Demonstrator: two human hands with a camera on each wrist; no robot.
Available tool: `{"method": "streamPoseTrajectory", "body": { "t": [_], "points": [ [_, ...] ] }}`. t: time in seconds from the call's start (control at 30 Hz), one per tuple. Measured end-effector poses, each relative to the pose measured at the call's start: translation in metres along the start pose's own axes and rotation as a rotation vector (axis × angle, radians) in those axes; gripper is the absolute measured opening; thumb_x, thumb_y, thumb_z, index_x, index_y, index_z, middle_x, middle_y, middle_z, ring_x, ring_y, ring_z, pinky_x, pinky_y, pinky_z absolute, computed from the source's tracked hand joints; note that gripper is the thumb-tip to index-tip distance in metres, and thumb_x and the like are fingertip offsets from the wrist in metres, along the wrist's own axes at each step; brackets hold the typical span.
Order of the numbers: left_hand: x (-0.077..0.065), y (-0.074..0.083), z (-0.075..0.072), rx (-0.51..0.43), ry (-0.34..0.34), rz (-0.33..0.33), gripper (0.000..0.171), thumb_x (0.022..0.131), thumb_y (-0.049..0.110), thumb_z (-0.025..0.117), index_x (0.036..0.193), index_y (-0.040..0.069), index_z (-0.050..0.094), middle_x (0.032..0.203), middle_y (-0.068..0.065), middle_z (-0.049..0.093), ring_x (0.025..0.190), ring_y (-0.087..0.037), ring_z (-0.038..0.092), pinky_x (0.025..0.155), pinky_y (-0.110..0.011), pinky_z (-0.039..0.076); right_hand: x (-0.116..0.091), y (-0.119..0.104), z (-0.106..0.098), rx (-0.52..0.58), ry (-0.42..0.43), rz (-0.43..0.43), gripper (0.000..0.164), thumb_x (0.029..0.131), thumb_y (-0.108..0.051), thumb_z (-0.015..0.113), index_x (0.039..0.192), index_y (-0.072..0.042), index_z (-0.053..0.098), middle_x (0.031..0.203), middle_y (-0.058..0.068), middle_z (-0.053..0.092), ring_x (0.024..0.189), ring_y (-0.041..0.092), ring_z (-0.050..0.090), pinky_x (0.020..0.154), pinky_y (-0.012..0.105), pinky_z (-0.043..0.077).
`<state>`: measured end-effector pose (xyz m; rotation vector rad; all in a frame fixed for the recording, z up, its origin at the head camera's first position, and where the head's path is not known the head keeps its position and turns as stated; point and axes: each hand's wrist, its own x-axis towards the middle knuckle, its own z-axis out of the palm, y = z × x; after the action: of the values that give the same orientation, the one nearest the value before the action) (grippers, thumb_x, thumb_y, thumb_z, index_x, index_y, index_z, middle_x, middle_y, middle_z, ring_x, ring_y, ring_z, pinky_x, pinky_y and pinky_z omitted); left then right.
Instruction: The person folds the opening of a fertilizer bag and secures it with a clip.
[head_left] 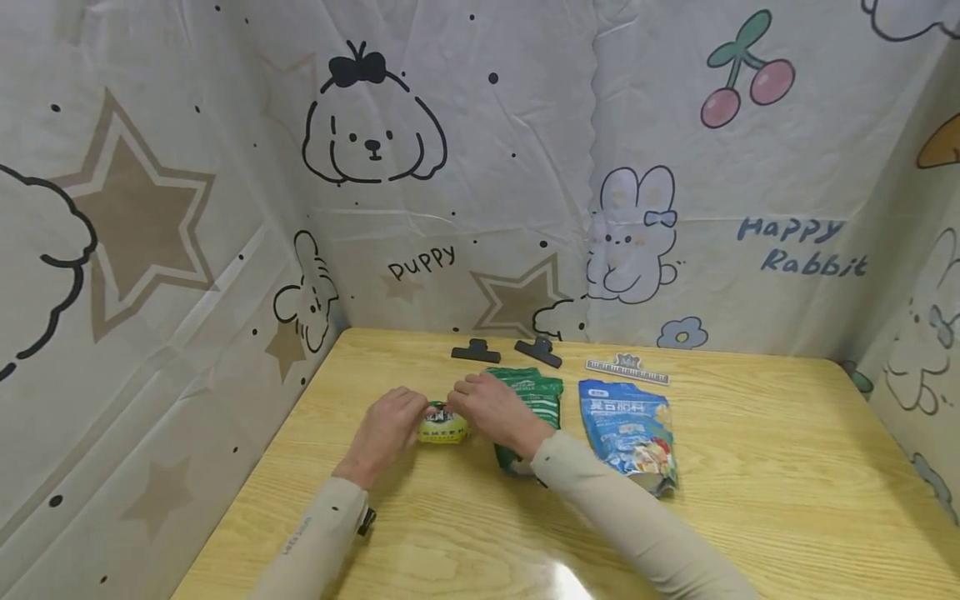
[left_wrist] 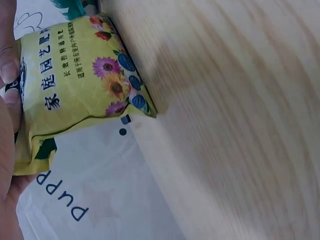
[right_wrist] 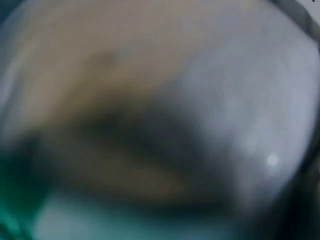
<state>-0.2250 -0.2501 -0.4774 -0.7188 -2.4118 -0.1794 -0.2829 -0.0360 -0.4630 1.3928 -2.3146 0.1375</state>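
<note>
A small yellow-green fertilizer bag [head_left: 442, 429] stands upright on the left half of the table, between the two hands. My left hand [head_left: 386, 429] grips its upper left side. At the upper right of the bag, my right hand [head_left: 498, 408] pinches the top edge, with that forearm passing in front of a green bag [head_left: 551, 404]. Flowers and Chinese print cover the yellow fertilizer bag [left_wrist: 75, 75] in the left wrist view, where fingers [left_wrist: 7, 65] press its top end. The right wrist view is a close blur, so fingertip detail there is hidden.
Right of the green bag lies a blue bag [head_left: 626, 429]. Along the back are two black clips, one straight [head_left: 476, 352] and one slanted [head_left: 538, 352], plus a silver ruler-like clip [head_left: 628, 370]. A printed cloth [head_left: 510, 208] walls the wooden table [head_left: 750, 467].
</note>
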Motion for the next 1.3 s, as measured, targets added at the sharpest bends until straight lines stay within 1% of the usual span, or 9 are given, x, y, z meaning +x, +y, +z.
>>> {"method": "streamPoseTrajectory", "body": {
  "t": [0.17,0.23,0.33,0.43,0.63,0.93,1.03,1.2,1.3],
  "points": [
    [-0.004,-0.006,-0.002,0.006,-0.007,0.003,0.01,0.088,0.005,0.075,0.091,0.008,0.066,0.088,-0.003,0.075,0.084,-0.016,0.069,0.077,-0.029,0.06,-0.004,0.008,-0.002,-0.015,-0.02,-0.041,0.011,0.102,-0.022,0.062,0.096,-0.018,0.07,0.087,-0.006,0.069,0.081,0.009,0.063,0.078,0.026,0.053],
    [-0.005,-0.007,-0.004,0.009,-0.024,0.001,0.018,0.083,-0.004,0.076,0.093,0.007,0.066,0.09,-0.003,0.074,0.085,-0.017,0.069,0.079,-0.029,0.06,-0.006,0.01,-0.003,0.002,-0.057,-0.044,0.007,0.1,-0.013,0.064,0.099,-0.017,0.069,0.089,-0.005,0.067,0.083,0.01,0.063,0.082,0.027,0.054],
    [-0.007,-0.008,-0.007,0.039,-0.068,0.01,0.034,0.074,-0.017,0.074,0.097,0.007,0.065,0.094,-0.004,0.071,0.088,-0.017,0.067,0.082,-0.029,0.059,-0.008,0.012,-0.005,0.029,-0.118,-0.036,0.013,0.098,-0.006,0.064,0.105,-0.017,0.068,0.095,-0.004,0.066,0.088,0.011,0.062,0.088,0.029,0.054],
    [-0.008,-0.008,-0.01,0.077,-0.099,0.01,0.043,0.069,-0.021,0.073,0.1,0.007,0.063,0.096,-0.004,0.071,0.091,-0.018,0.067,0.085,-0.03,0.058,-0.01,0.012,-0.007,0.047,-0.154,-0.014,0.015,0.099,-0.007,0.064,0.11,-0.017,0.067,0.1,-0.004,0.065,0.091,0.011,0.062,0.089,0.029,0.054],
    [-0.006,-0.008,-0.013,0.122,-0.109,0.011,0.037,0.071,-0.016,0.076,0.098,0.007,0.064,0.094,-0.006,0.074,0.088,-0.018,0.068,0.085,-0.031,0.059,-0.013,0.011,-0.008,0.021,-0.137,0.001,0.013,0.098,-0.009,0.066,0.108,-0.017,0.068,0.098,-0.004,0.066,0.086,0.011,0.061,0.084,0.03,0.054],
    [-0.003,-0.013,-0.013,0.292,-0.098,0.146,0.025,0.08,-0.003,0.076,0.097,0.011,0.064,0.09,-0.002,0.073,0.08,-0.016,0.056,0.074,-0.029,0.052,-0.019,0.012,-0.005,0.008,-0.081,0.007,0.009,0.099,-0.01,0.064,0.103,-0.015,0.07,0.094,-0.003,0.069,0.085,0.011,0.063,0.085,0.03,0.054],
    [-0.003,-0.014,-0.013,0.298,-0.1,0.146,0.02,0.081,-0.002,0.073,0.095,0.01,0.064,0.087,-0.003,0.073,0.077,-0.017,0.052,0.071,-0.029,0.049,-0.02,0.013,-0.004,0.006,-0.061,0.009,0.009,0.101,-0.014,0.062,0.099,-0.016,0.07,0.089,-0.004,0.068,0.081,0.01,0.062,0.084,0.03,0.054],
    [-0.002,-0.018,-0.014,0.293,-0.124,0.136,0.008,0.09,0.012,0.071,0.093,0.01,0.064,0.084,-0.002,0.073,0.075,-0.016,0.047,0.07,-0.029,0.046,-0.021,0.012,-0.007,0.03,-0.065,0.039,0.012,0.102,-0.019,0.061,0.095,-0.015,0.07,0.087,-0.004,0.07,0.079,0.01,0.063,0.083,0.03,0.055],
    [0.0,-0.02,-0.017,0.276,-0.15,0.126,0.011,0.092,0.02,0.069,0.091,0.011,0.062,0.081,-0.001,0.071,0.075,-0.017,0.042,0.071,-0.03,0.044,-0.02,0.012,-0.01,0.079,-0.098,0.073,0.017,0.103,-0.022,0.06,0.092,-0.014,0.07,0.085,-0.003,0.069,0.074,0.009,0.062,0.076,0.028,0.055]
  ]
}}
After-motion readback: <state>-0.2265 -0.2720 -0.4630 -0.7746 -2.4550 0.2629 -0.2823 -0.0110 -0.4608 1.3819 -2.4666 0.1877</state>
